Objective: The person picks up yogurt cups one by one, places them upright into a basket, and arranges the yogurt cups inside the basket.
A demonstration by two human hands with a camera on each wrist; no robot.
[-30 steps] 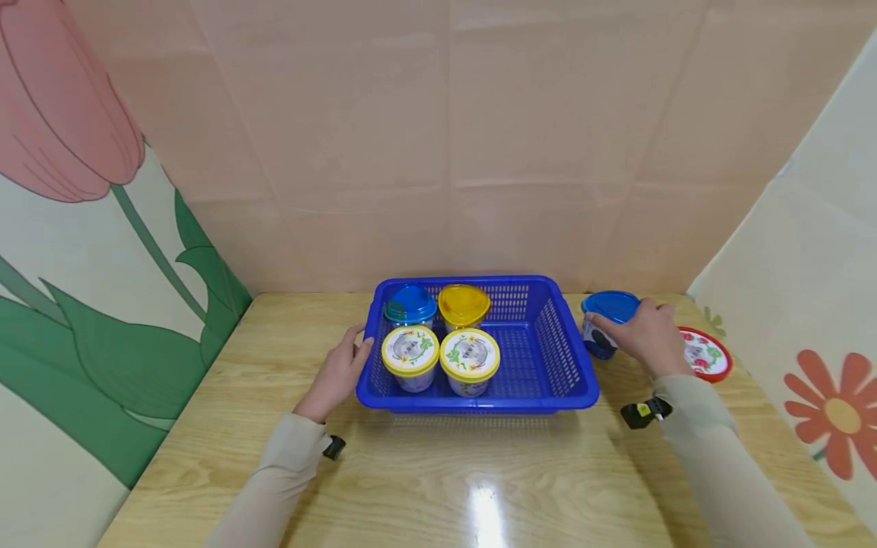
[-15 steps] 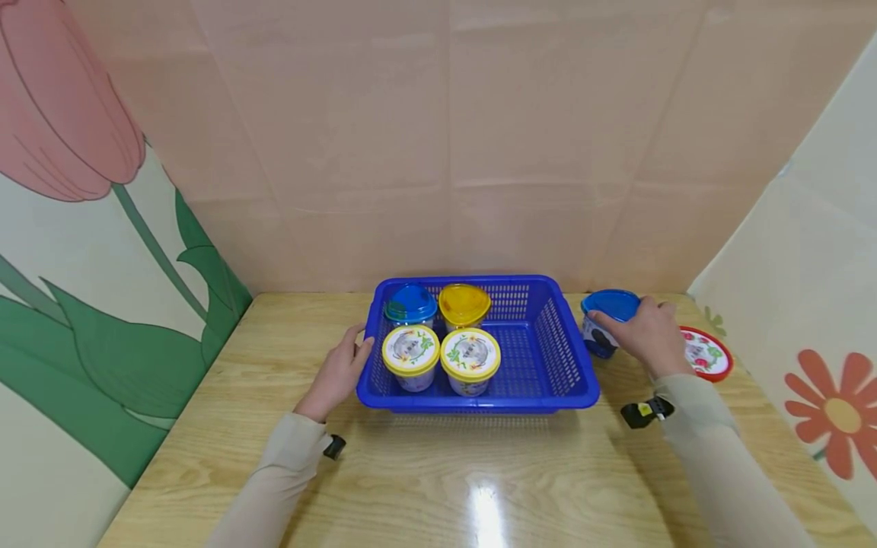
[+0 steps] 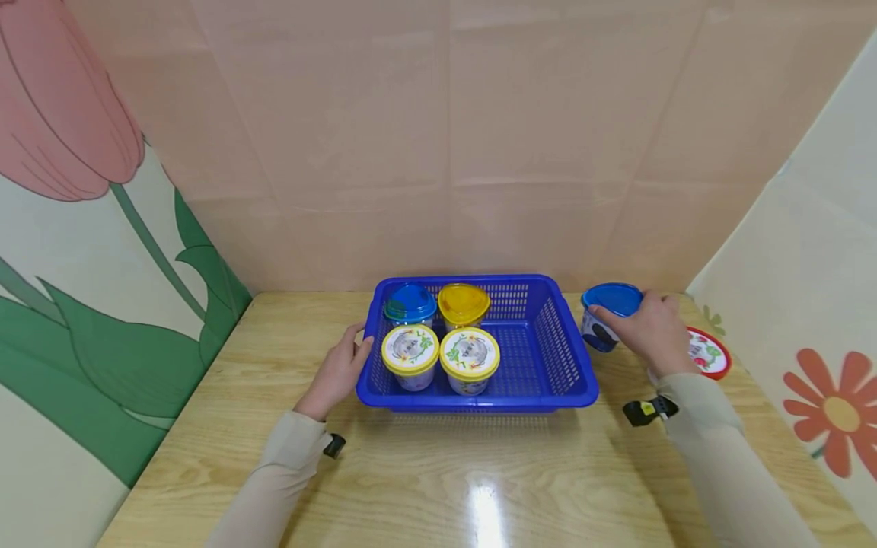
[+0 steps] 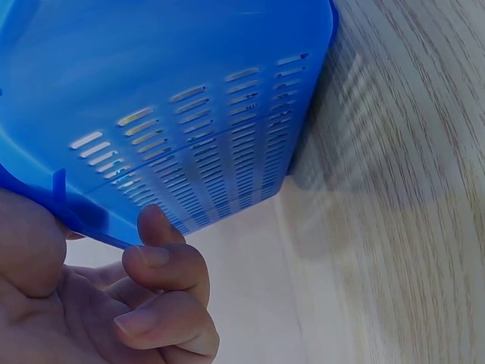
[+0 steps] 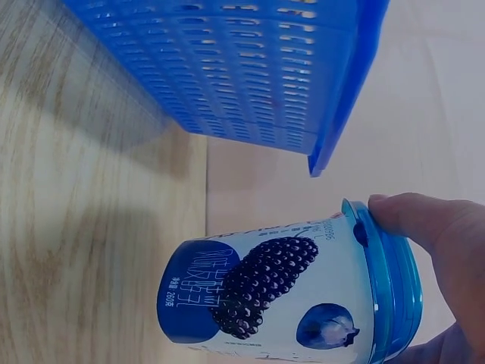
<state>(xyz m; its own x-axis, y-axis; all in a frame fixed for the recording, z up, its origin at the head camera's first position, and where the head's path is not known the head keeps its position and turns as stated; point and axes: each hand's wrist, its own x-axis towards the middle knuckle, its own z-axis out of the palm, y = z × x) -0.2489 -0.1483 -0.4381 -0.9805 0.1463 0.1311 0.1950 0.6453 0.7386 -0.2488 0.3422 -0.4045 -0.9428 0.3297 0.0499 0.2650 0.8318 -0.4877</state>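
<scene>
My right hand (image 3: 656, 333) grips a yogurt cup (image 5: 265, 292) near its blue lid (image 3: 618, 299), thumb on one side. Blackberry and blueberry pictures show on the cup's white side in the right wrist view. It is upright, close over the table to the right of a blue plastic basket (image 3: 578, 399). At the basket's left end my left hand (image 3: 336, 373) holds the rim, thumb over it and fingers curled beneath. Inside the basket stand two yellow-rimmed white-lidded tubs (image 3: 411, 348) in front, with a blue-lidded cup (image 3: 411, 302) and a yellow-lidded cup (image 3: 464, 304) behind.
A red-rimmed lidded tub (image 3: 712, 354) stands right of my right hand, partly hidden by it. The wooden table (image 3: 411, 487) meets a plain pinkish backdrop (image 3: 438, 152) behind the basket. Floral-printed sheets (image 3: 836, 251) rise at both sides.
The right hand has raised the blue-lidded yogurt cup slightly over the last half second. My left hand and the basket have stayed in place.
</scene>
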